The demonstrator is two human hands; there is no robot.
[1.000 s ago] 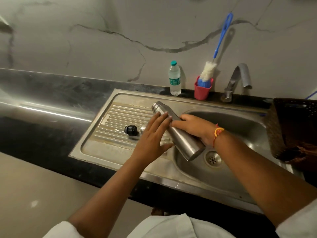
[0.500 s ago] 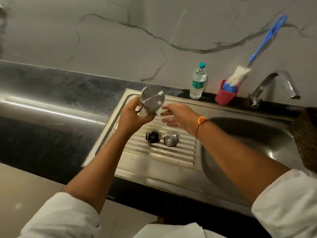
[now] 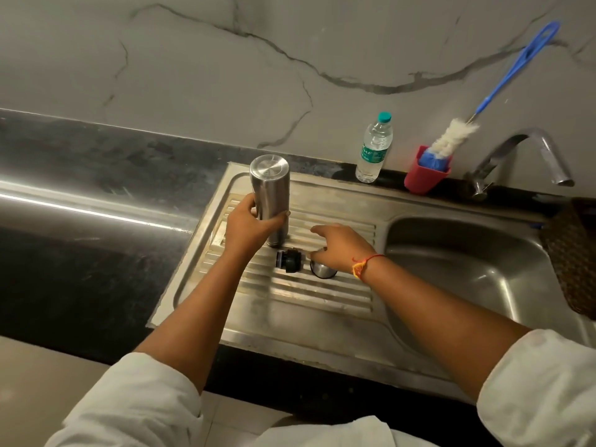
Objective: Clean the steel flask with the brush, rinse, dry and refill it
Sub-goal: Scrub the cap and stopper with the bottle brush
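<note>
The steel flask (image 3: 270,191) stands upside down on the ribbed drainboard (image 3: 290,295), base up and mouth down. My left hand (image 3: 250,224) grips its lower body from the left. The black stopper (image 3: 289,260) lies on the ribs just in front of the flask. Beside it sits the steel cap (image 3: 322,270), half hidden under my right hand (image 3: 338,246), which hovers over it with fingers loosely spread and the thumb near its top. The bottle brush (image 3: 451,138), blue-handled with white bristles, leans in a red cup (image 3: 424,179) at the back.
A small plastic water bottle (image 3: 374,150) stands behind the drainboard. The tap (image 3: 522,153) curves over the sink basin (image 3: 467,272) on the right. A dark woven basket (image 3: 574,259) sits at the far right edge. Black countertop (image 3: 80,246) stretches to the left.
The flask went from my right hand over the basin to my left hand, was tipped base up and set mouth down on the drainboard. My right hand let go and dropped to the cap.
</note>
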